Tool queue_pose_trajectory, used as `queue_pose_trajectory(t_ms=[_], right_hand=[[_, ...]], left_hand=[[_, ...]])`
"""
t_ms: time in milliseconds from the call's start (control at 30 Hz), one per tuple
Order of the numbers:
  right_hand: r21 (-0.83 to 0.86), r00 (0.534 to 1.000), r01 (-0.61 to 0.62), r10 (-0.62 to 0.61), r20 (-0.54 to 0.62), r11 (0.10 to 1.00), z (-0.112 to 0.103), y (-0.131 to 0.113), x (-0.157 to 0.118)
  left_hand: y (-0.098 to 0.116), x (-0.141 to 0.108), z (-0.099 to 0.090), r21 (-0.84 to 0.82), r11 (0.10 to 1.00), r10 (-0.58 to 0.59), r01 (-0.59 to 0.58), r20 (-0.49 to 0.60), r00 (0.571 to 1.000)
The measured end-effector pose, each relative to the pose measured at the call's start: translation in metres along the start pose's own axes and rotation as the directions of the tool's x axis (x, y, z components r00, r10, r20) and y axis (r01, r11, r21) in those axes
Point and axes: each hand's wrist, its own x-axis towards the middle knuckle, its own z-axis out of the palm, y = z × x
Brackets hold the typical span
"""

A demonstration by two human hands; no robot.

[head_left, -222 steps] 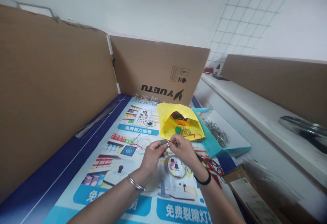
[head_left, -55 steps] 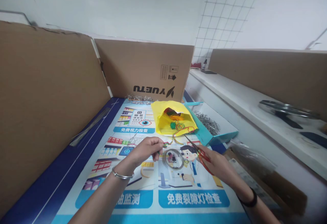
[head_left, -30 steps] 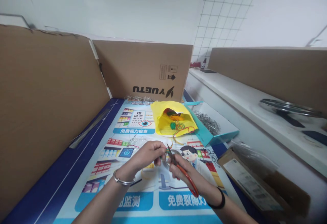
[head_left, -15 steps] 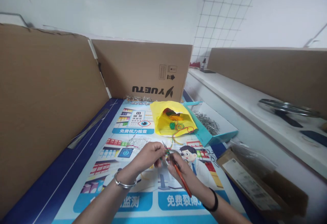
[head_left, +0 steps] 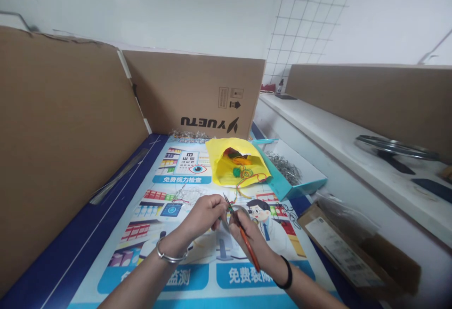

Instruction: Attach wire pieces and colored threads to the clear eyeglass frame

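Observation:
My left hand [head_left: 208,212], with a silver bangle at the wrist, is pinched closed close to the tool's tips. What its fingertips hold is too small to make out. Closed around a slim orange-handled tool [head_left: 251,249] with dark pointed tips is my right hand [head_left: 245,229]; whether this is scissors or pliers I cannot tell. A thin coloured cord [head_left: 237,194] trails from the yellow bag [head_left: 219,154] down toward my hands. In the bag's mouth lie a green ball of cord [head_left: 236,172] and a red and orange bundle [head_left: 237,156].
Right of the bag, a turquoise box [head_left: 300,189] holds many thin metal pieces [head_left: 286,167]. Loose wire loops [head_left: 290,215] lie by the right table edge, beside an open cardboard box [head_left: 344,252]. Cardboard panels [head_left: 197,88] stand behind and left. More wire pieces [head_left: 187,135] lie at the back.
The view has shifted slightly. Both hands stay close together with the tool between them, their pose almost the same.

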Motion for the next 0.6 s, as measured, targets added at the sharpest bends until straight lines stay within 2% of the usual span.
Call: queue_pose_trajectory(t_ms=[233, 333, 467, 600], right_hand=[[-0.050, 0.999, -0.040, 0.039, -0.026, 0.998, -0.002, 0.000, 0.009], [0.018, 0.998, -0.056, 0.056, -0.011, 0.998, -0.005, -0.003, 0.013], [0.142, 0.995, -0.092, 0.086, 0.041, 0.986, -0.008, -0.009, 0.014], [0.290, 0.979, -0.180, 0.141, 0.150, 0.940, -0.011, -0.020, 0.013]], left_hand=[[0.003, -0.002, 0.001, 0.019, 1.000, 0.010, -0.009, -0.041, 0.999], [0.001, 0.000, -0.002, 0.028, 0.995, 0.102, -0.101, -0.059, 0.993], [0.000, 0.003, -0.004, 0.063, 0.956, 0.291, -0.286, -0.088, 0.953], [-0.007, 0.003, 0.001, -0.115, 0.956, 0.273, -0.272, -0.005, 0.962]])
